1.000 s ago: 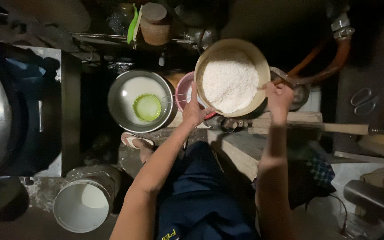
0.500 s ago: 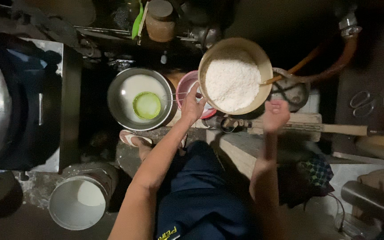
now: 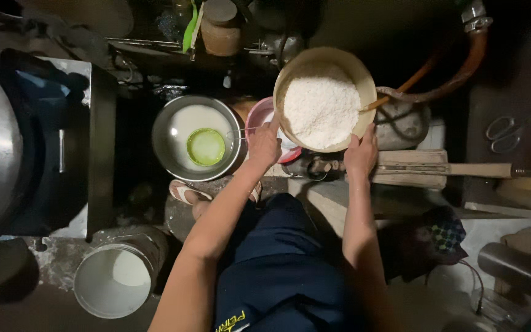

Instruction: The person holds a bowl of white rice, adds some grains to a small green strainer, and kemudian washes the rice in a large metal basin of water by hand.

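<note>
Largely hidden beneath the round tan bowl (image 3: pixel 326 99) heaped with white grated matter: a pink basin (image 3: pixel 259 117), only its left edge showing. Both arms outstretched, left hand (image 3: pixel 265 145) and right hand (image 3: pixel 361 154) clasping that bowl's near rim, just right of the steel pan (image 3: pixel 196 138) holding a green strainer (image 3: pixel 205 146).

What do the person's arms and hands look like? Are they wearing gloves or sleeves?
No gloves and no sleeves show. The left hand and right hand are bare, and both forearms are bare too. No rings, watch or bracelets can be made out in this dim light.
</note>
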